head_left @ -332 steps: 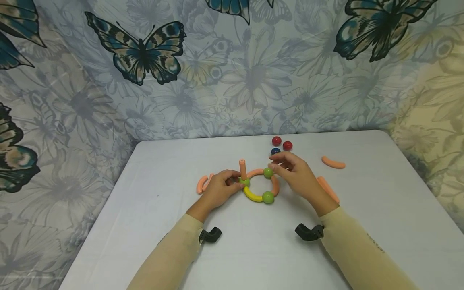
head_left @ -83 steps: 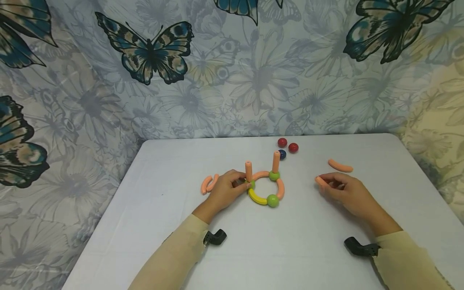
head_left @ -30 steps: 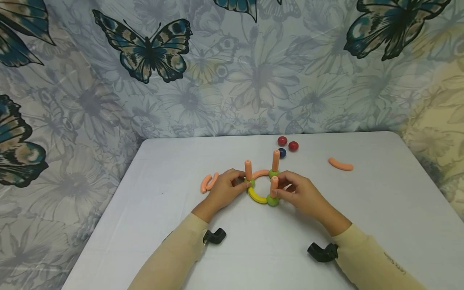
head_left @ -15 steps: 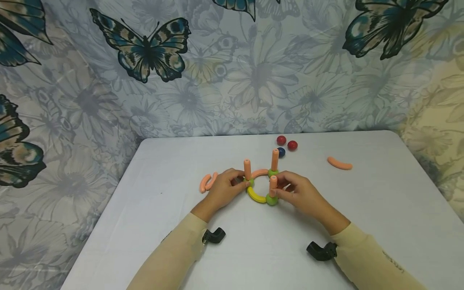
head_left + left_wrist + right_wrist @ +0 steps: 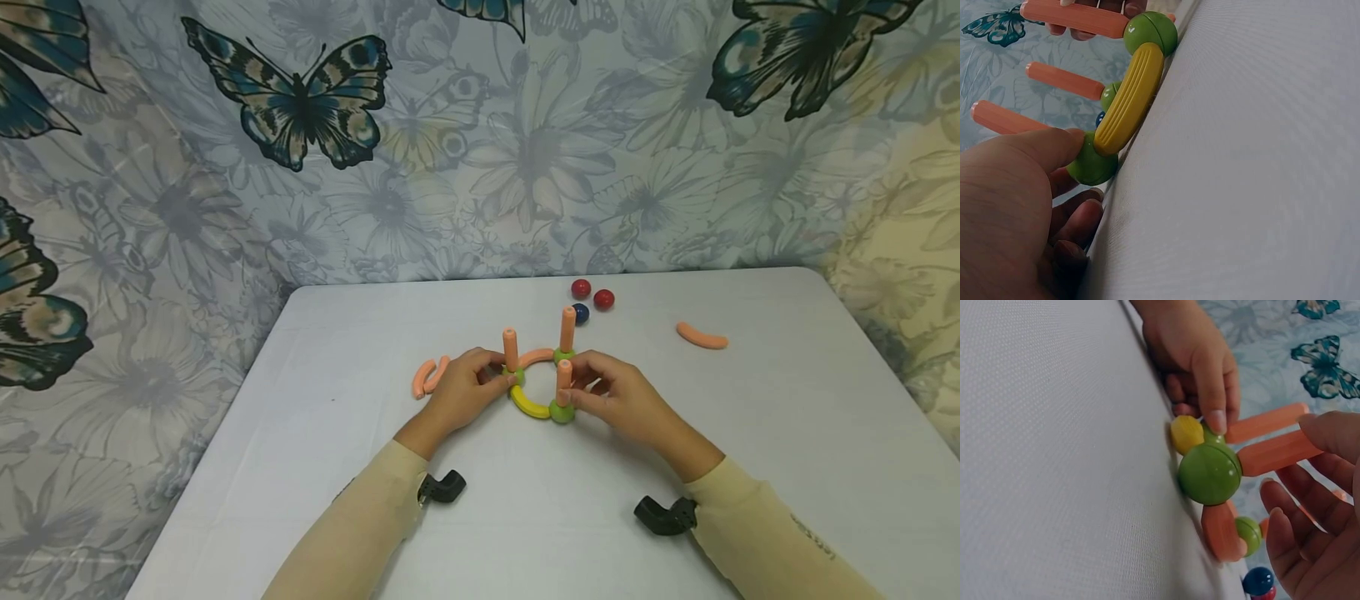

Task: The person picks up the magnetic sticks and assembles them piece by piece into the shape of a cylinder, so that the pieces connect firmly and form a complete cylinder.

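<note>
On the white table lies a ring of green balls joined by a yellow curved piece and orange curved pieces. My left hand pinches the left green ball between thumb and fingers. An orange rod stands up from that ball, and another orange rod rises from the back green ball. With thumb and fingertips my right hand grips a third orange rod, upright on the front green ball. That hand hides the ring's right side in the head view.
Two red balls and a blue ball lie behind the ring. A curved orange piece rests at the right; two more curved orange pieces lie beyond my left hand. A patterned cloth hangs behind the table.
Over the longer span, rods were added to the back and front balls; my right hand brought the front one from the right. In the last second both hands have stayed nearly still.
</note>
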`<action>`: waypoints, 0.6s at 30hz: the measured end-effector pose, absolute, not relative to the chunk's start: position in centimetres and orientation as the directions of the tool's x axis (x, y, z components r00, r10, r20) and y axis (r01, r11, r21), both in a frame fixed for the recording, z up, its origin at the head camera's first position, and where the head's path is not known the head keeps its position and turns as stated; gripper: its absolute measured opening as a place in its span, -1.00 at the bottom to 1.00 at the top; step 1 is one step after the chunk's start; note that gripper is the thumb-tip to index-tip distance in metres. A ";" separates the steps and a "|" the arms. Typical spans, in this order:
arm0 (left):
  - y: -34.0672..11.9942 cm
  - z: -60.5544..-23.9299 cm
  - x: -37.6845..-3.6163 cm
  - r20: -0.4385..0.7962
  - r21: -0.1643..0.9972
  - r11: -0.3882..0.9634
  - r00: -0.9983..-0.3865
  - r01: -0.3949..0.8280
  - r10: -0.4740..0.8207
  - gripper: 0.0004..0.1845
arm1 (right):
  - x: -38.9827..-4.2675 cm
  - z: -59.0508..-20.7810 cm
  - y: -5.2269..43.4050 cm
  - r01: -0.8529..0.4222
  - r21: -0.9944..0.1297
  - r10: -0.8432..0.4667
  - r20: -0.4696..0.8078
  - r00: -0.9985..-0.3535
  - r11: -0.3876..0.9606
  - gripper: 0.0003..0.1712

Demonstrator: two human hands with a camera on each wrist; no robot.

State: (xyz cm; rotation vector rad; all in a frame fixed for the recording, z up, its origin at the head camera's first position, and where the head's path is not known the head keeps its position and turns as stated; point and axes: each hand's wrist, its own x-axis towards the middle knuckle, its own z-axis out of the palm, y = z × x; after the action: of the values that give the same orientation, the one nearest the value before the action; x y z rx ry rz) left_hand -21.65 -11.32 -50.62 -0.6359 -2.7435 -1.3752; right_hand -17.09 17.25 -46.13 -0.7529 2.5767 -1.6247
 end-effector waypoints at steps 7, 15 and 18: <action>-11.4 -50.7 -21.8 0.204 0.774 0.513 -0.913 0.372 0.354 -0.69 | -17.3 -46.3 17.4 -0.401 -0.849 -0.400 0.254 -0.881 0.345 -0.71; -11.4 -50.8 -21.7 0.182 0.761 0.540 -0.917 0.359 0.354 -0.66 | -17.8 -45.7 18.8 -0.422 -0.844 -0.422 0.267 -0.866 0.332 -0.68; -11.4 -50.6 -21.7 0.170 0.765 0.541 -0.920 0.349 0.352 -0.66 | -18.2 -45.4 19.7 -0.433 -0.844 -0.424 0.282 -0.860 0.317 -0.69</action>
State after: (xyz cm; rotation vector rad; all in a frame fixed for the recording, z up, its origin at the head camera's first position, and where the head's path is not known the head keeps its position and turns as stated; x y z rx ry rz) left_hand -21.67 -11.39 -50.63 -0.6275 -2.7614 -1.3691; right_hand -18.18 19.74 -45.38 -0.8321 2.5563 -1.6420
